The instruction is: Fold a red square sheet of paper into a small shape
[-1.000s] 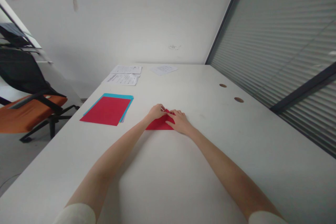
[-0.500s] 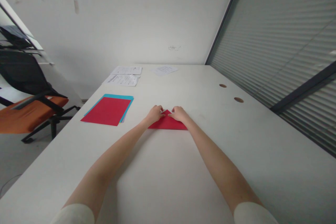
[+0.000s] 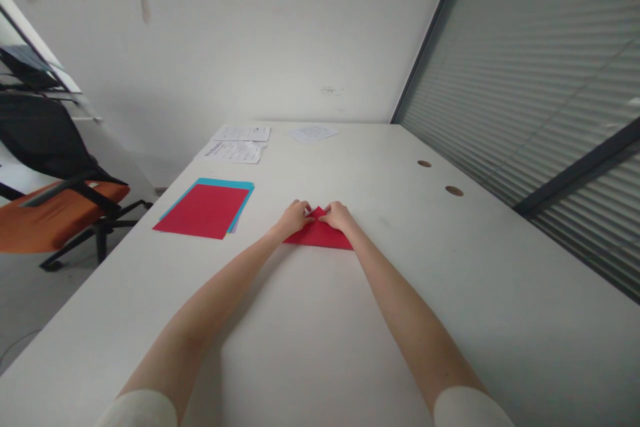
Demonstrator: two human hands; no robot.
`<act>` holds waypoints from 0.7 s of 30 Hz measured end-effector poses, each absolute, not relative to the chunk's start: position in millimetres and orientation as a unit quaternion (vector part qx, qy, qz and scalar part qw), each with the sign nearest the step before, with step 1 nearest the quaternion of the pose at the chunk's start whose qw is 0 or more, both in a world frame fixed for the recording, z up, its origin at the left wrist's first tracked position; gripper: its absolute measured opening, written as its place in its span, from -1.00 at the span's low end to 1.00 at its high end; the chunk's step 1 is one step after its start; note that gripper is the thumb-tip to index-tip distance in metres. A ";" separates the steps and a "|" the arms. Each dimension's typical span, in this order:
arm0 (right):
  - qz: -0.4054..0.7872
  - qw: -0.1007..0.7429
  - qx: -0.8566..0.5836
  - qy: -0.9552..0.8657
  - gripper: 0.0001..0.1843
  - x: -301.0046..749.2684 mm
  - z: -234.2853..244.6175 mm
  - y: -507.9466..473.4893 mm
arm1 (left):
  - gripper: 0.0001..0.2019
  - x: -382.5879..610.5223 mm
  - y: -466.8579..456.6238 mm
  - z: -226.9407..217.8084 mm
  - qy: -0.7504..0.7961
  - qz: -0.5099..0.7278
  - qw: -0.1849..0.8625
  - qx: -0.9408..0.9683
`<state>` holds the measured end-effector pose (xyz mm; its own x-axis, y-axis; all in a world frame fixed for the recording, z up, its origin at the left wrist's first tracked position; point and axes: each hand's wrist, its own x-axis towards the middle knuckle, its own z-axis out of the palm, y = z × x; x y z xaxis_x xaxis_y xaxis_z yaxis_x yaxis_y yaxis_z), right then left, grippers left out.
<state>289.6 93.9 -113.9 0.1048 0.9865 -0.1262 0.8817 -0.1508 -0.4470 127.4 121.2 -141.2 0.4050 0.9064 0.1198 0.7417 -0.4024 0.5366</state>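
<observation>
A folded red paper lies on the white desk, about midway between its left and right edges. Its long straight side faces the near side of the desk, and its peaked top points toward the far edge. The left hand is curled nearly closed, with thumb and bent fingers holding the paper's left slope close to the peak. The right hand is curled much the same way and holds the right slope, its wrist over the paper's right end. The fingertips are too small to make out exactly.

Nearer the desk's left edge, a flat red sheet lies on blue sheets, which show along its far and right sides; a sliver of pale lilac paper sticks out at the right.

Toward the desk's far left corner are printed pages, and another printed page lies by the far edge. Two round holes sit near the right edge, beside the window blinds. Beyond the left edge stands an orange-seated office chair.
</observation>
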 end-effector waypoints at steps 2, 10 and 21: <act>0.200 0.143 -0.727 -0.640 -0.85 290.5 -115.7 95.2 | -0.79 128.2 121.9 -141.1 0.504 0.205 0.208 0.813; 0.231 0.241 -0.685 -0.648 -0.84 294.2 -120.2 99.0 | -0.82 129.3 124.1 -139.6 0.490 0.241 0.242 0.802; 0.301 0.417 -0.546 -0.661 -0.85 302.0 -107.6 105.4 | -0.79 128.3 130.6 -112.7 0.439 0.351 0.338 0.755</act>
